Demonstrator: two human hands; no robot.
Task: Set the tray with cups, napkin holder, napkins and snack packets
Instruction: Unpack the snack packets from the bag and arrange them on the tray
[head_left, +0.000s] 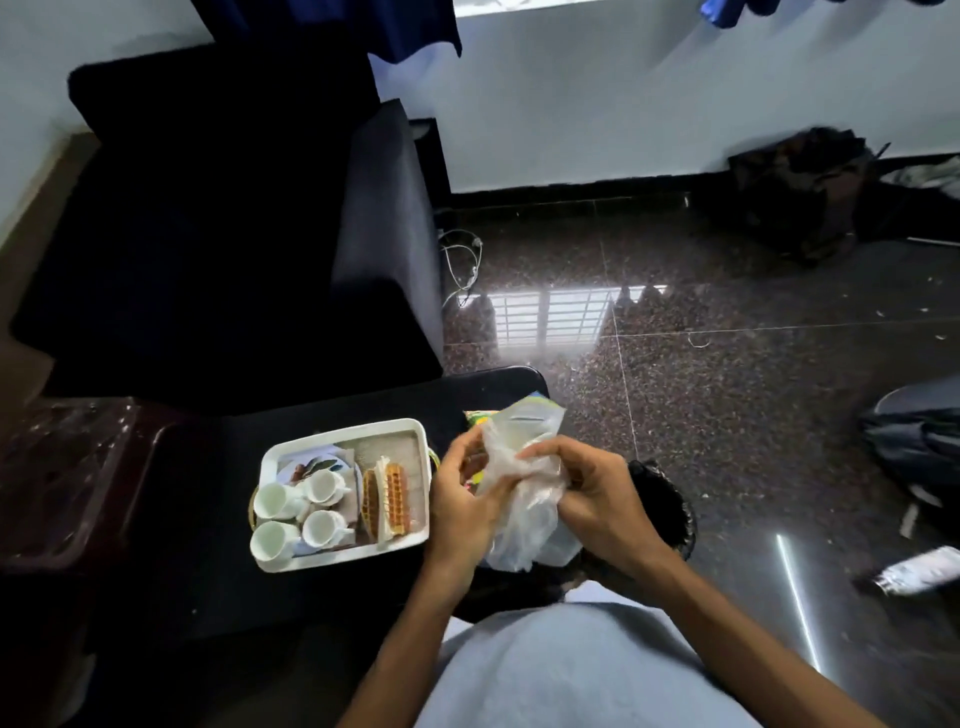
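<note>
Head view is looking down at a low dark table (208, 519) where a white tray (337, 558) is sitting. 4 white cups (270, 540) are standing in the left half of the tray, mouths up, packed close together in 2 rows. A plate with a leaf pattern (311, 464) is lying behind them near the far left corner. A woven orange napkin holder (396, 491) is standing in the right half of the tray, with white napkins (383, 501) sticking up between its 2 sides.

Both hands are working just to the right of the tray, over the table's edge. The left hand (460, 512) is gripping a clear plastic bag (524, 514) with curled fingers near its middle. The right hand (592, 499) is clutching the same bag from the other side, fingers bent round the crumpled film. The bag is hanging loose below the hands and rising in a flap above them.

Yellow and green snack packets (475, 418) are showing behind the top of the bag at the table's far right corner, off the tray; how many are lying there I cannot tell.

A black bin (670, 509) with a dark liner is standing on the floor just beyond the right hand. A dark armchair (208, 234) is filling the space behind the table, and a shiny speckled floor (727, 364) is reflecting a window. A bottle (914, 571) is lying on the floor far to the right
</note>
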